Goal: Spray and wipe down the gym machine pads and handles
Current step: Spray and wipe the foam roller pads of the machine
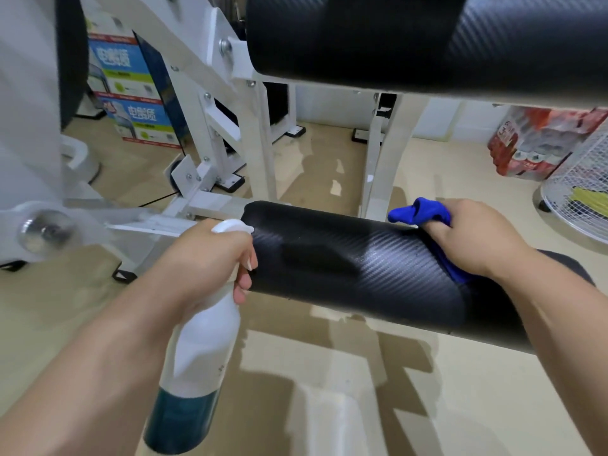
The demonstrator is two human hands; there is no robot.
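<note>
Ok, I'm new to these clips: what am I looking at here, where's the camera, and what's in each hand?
There is one picture, taken by a camera worn on the person's head, looking down at both bare arms. No robot is involved. The left hand grips a white spray bottle, its nozzle aimed at the lower black roller pad of a white-framed gym machine. The right hand holds a blue cloth against that pad's right end. A second black pad sits above. Boxes and a fan stand behind.

bright, even | sheen on roller pad (362,258) | left edge blurred (wide-angle bend)
</note>
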